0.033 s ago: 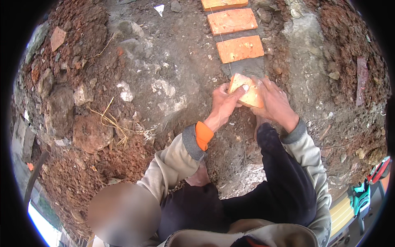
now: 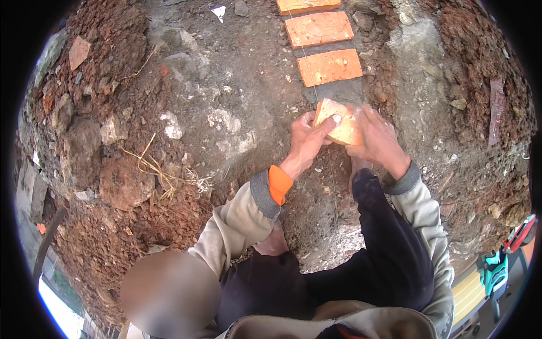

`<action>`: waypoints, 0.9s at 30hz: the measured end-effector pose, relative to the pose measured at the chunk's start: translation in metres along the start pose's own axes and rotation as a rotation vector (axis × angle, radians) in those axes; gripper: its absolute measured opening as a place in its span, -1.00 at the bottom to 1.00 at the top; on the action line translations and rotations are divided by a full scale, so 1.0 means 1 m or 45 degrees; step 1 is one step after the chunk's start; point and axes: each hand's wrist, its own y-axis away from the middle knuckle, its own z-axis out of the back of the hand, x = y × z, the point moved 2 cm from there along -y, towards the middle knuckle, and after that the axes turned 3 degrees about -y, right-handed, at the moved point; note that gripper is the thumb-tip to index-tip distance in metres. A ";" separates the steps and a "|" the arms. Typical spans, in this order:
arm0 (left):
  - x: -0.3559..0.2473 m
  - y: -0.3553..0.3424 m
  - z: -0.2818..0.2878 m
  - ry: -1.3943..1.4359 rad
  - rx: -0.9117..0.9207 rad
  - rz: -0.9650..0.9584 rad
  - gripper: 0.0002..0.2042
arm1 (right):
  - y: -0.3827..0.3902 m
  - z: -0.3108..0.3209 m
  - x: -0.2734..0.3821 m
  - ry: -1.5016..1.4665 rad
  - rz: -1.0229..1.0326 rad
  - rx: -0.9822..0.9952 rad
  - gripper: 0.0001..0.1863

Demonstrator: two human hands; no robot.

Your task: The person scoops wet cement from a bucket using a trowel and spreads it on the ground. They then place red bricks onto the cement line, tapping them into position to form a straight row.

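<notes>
An orange brick (image 2: 342,125) is held tilted in front of me, just nearer than a row of laid bricks. My left hand (image 2: 307,138) grips its left end, thumb pressed on the upper face and fingers beneath. My right hand (image 2: 379,134) is closed about the brick's right end; its fingers are smeared by motion and cover that end. Just beyond is a grey mortar patch (image 2: 341,90), partly hidden by the brick and hands. A thin string (image 2: 308,59) runs along the row's left side and passes by the held brick.
Spaced orange bricks (image 2: 330,66) lie in line ahead. Rough reddish soil (image 2: 113,34) with stones banks up on the left, and more soil (image 2: 471,51) on the right. Dry straw (image 2: 164,172) lies left of my arm. My bare foot (image 2: 360,165) is close below the brick.
My right hand has shifted very slightly at the brick's right end, its fingers blurred. The left hand and the brick have barely moved.
</notes>
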 end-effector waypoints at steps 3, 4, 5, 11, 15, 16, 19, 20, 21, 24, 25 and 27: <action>0.005 -0.010 0.009 0.054 -0.113 -0.011 -0.61 | -0.010 0.002 -0.008 0.013 -0.056 -0.083 -0.07; 0.012 -0.016 0.011 -0.079 -0.189 0.010 -0.61 | -0.012 0.000 -0.012 0.061 -0.038 -0.138 -0.09; 0.018 -0.021 0.012 -0.212 -0.265 0.030 -0.61 | -0.015 -0.002 -0.015 0.109 -0.018 -0.193 -0.11; 0.029 -0.018 -0.002 -0.260 -0.225 0.082 -0.70 | -0.029 -0.003 -0.015 0.394 0.085 -0.273 -0.15; 0.032 -0.002 -0.007 -0.282 -0.204 0.019 -0.75 | -0.030 -0.011 -0.025 0.408 0.158 -0.211 -0.23; 0.033 0.002 -0.008 -0.311 -0.217 -0.030 -0.76 | -0.033 -0.013 -0.026 0.413 0.211 -0.211 -0.26; 0.031 0.005 -0.009 -0.397 -0.201 -0.064 -0.77 | -0.043 -0.025 -0.031 0.420 0.352 -0.234 -0.34; 0.030 0.006 -0.011 -0.426 -0.185 -0.056 -0.77 | -0.048 -0.031 -0.034 0.417 0.390 -0.259 -0.35; 0.033 0.005 -0.008 -0.408 -0.200 -0.086 -0.76 | -0.054 -0.032 -0.031 0.410 0.435 -0.288 -0.37; 0.037 0.002 -0.004 -0.340 -0.203 -0.134 -0.74 | -0.068 -0.033 -0.031 0.400 0.315 -0.314 -0.37; 0.035 0.003 -0.006 -0.308 -0.178 -0.123 -0.73 | -0.066 -0.041 -0.034 0.386 0.314 -0.340 -0.35; 0.033 0.004 -0.006 -0.302 -0.137 -0.099 -0.73 | -0.059 -0.049 -0.035 0.402 0.321 -0.283 -0.32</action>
